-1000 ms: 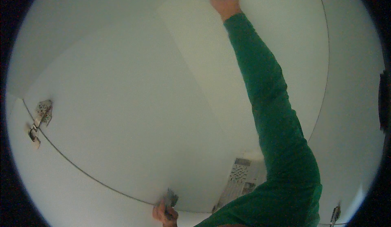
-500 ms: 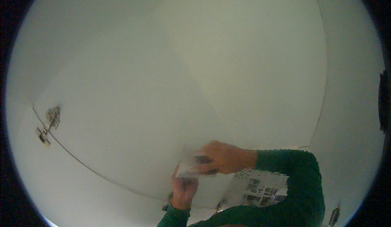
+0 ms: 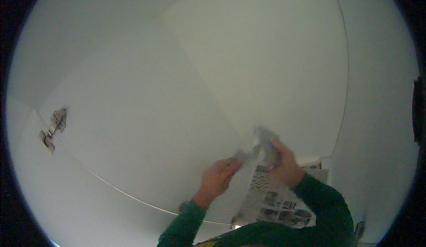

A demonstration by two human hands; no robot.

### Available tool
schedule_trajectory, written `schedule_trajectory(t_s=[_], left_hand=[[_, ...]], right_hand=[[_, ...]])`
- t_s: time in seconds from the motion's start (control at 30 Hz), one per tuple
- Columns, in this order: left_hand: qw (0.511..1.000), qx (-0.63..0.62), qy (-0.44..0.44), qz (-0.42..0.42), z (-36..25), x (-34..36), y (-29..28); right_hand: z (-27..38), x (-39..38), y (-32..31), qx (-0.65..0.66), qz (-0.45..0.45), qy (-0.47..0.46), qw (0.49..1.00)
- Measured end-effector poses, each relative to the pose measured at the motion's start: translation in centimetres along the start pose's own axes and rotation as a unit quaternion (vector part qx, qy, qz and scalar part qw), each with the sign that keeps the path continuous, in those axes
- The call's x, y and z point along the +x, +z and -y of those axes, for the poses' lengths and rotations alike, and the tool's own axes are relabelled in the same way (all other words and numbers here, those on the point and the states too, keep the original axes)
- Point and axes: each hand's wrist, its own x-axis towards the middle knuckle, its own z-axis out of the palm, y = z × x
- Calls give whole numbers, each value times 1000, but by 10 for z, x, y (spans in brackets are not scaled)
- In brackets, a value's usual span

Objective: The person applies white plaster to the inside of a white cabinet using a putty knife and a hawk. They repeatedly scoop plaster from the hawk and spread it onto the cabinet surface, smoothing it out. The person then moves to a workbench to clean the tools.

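My left hand [image 3: 214, 182] is closed round a slim grey tool [image 3: 242, 155], which is blurred and points up to the right. A wider, grey-white flat tool [image 3: 266, 143] sits in the grip of my right hand [image 3: 288, 165], also smeared by motion. The two tools nearly meet at their ends; whether they touch I cannot tell. Both are in front of a large pale, smooth surface [image 3: 146, 96]. The exact kind of either tool is too blurred to make out. Green sleeves cover both forearms.
A printed newspaper sheet [image 3: 251, 202] lies below my right hand, between my arms. Two grey, speckled scraps [image 3: 58, 119] sit at the left by a thin pale line [image 3: 111, 185] that curves toward my left sleeve. A dark object [image 3: 417, 109] shows at the right rim.
My hands were close together, my right one reaching across over the left. Now they are apart, the right hand moved right and slightly up, the left turned toward the upper right.
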Motion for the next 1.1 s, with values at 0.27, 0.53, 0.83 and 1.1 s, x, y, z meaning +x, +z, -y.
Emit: schedule_trajectory(t_s=[0.27, 0.53, 0.83, 1.1], left_hand=[[855, -297, -187, -382, 124, 138, -35], [683, -349, -61, -638, 248, 310, -127], [658, -191, -86, -724, 329, 416, -121], [497, -426, 62, -754, 267, 443, -124]], right_hand=[[69, 239, -199, -553, -66, -252, 792], [53, 303, -234, -446, -60, -163, 878], [89, 242, -208, -606, -100, -189, 767], [112, 178, -202, -632, -193, -146, 736]])
